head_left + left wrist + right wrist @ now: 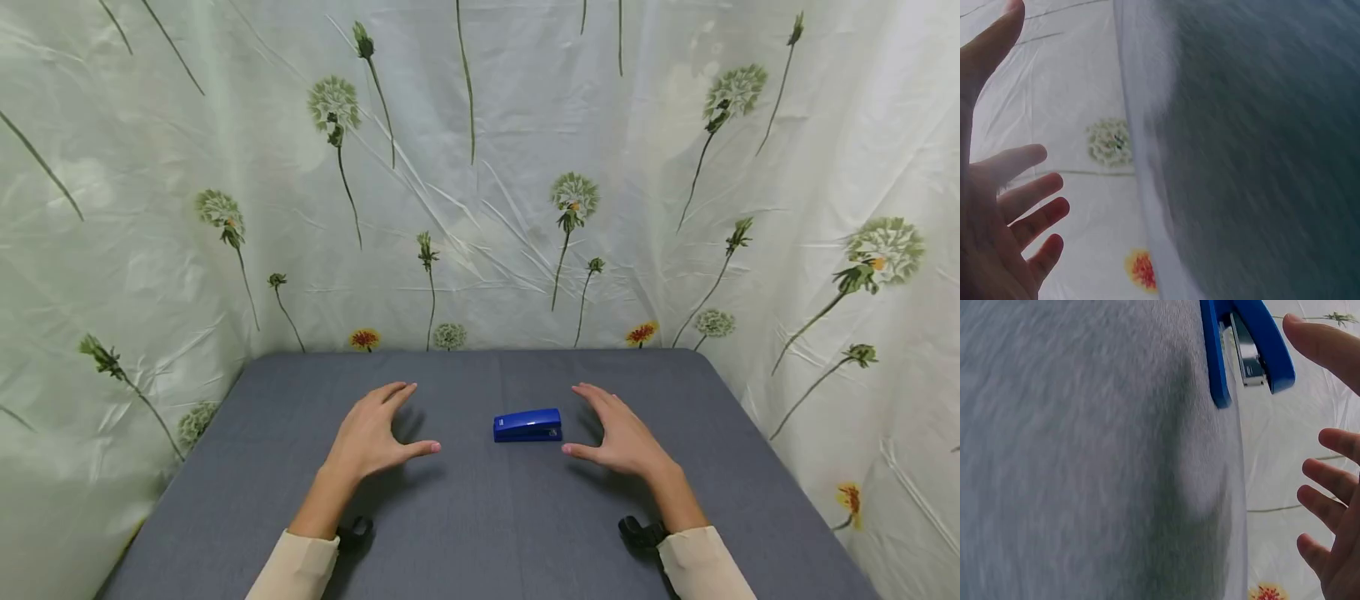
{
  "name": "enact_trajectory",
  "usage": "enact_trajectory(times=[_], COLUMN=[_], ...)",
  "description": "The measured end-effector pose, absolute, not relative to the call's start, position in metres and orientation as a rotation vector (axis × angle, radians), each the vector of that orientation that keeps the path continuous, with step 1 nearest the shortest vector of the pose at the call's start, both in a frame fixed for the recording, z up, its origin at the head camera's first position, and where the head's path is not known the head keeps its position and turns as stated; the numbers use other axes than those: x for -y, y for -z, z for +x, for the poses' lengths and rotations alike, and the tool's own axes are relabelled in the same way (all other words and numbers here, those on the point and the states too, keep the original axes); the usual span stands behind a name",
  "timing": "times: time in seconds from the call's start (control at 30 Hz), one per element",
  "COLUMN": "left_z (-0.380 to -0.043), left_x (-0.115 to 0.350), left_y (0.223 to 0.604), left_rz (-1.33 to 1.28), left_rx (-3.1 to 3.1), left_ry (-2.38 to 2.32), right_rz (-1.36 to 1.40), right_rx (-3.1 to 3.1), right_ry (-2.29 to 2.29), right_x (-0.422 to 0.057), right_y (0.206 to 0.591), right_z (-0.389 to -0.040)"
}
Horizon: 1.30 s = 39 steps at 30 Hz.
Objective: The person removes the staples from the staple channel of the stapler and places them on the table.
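Observation:
A blue stapler (528, 426) lies on the grey table between the two hands, closer to the right one. In the right wrist view the stapler (1266, 344) shows its metal staple channel under the raised blue top arm. The right hand (618, 433) hovers just right of it, thumb and fingers spread apart, holding nothing. On the other side, the left hand (375, 433) is held over the table with its thumb stretched toward the stapler, well apart from it. Its spread fingers hold nothing, as the left hand (1007, 206) also shows in the left wrist view.
The grey cloth-covered table (465, 533) reaches back to a pale curtain (495, 192) printed with dandelions, which also hangs along both sides. Black straps with camera mounts (642, 533) sit at both wrists, by the cream sleeves (705, 562).

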<state>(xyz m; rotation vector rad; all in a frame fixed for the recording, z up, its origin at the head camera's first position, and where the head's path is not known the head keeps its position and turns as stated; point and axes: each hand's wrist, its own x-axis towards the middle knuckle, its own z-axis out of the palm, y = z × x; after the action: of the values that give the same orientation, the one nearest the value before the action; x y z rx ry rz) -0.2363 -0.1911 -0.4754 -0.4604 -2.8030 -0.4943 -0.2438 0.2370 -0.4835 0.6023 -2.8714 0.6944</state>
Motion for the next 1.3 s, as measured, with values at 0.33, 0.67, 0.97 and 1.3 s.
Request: enact_trajectory(times=[0.33,0.67,0.97,1.3], left_z=[-0.253,-0.265,-0.271,-0.274], left_x=[0.149,0.105,0.073,0.049], left_y=[0.482,0.488,0.492,0.497], left_rz=[-0.529,-0.558,-0.628,-0.712], left_rx=[2.82,2.864,2.904,2.819], left_ry=[0.531,0.607,0.676,0.676], right_rz=[0.586,0.574,0.617,0.615], right_rx=[2.893,2.887,2.873,2.854], right_ry=[-0.788,-0.894,-1.008,-1.031], right_x=[-0.22,-0.207,-0.205,-0.201], right_y=[0.493,0.505,0.513,0.514], right_z=[-0.25,-0.255,-0.26,-0.263])
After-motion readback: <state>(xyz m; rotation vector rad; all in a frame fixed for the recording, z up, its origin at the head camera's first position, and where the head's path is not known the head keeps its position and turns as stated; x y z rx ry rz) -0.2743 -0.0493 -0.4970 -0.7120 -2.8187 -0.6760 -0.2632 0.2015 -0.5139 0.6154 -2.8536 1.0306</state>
